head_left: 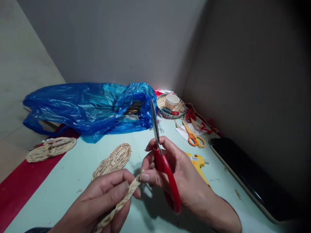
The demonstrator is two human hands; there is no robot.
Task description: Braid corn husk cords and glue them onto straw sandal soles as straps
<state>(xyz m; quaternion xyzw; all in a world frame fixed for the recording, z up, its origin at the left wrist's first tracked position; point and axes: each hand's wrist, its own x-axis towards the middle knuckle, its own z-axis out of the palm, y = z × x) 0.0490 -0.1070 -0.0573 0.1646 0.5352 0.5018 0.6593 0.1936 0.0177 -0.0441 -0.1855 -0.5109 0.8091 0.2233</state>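
Observation:
My left hand (109, 197) is closed, pinching a pale braided straw strip (122, 203) between thumb and fingers. The strip runs down toward the bottom edge of the view. My right hand (167, 171) holds red-handled scissors (167, 174) in its palm, their blades pointing up and away. Its thumb and fingertips also meet at the upper end of the braid. Whether the blades are fully together I cannot tell. Behind my left hand lies a woven straw sole (114, 158), partly hidden by it.
A blue plastic bag (73, 103) with sticks inside lies at the back. Nearby stands a woven basket (160, 105) with a tape roll (172, 101). Orange-handled scissors (192, 136), a yellow glue gun (200, 163) and a black tablet-like device (252, 178) are right. A straw slipper (52, 149) lies left.

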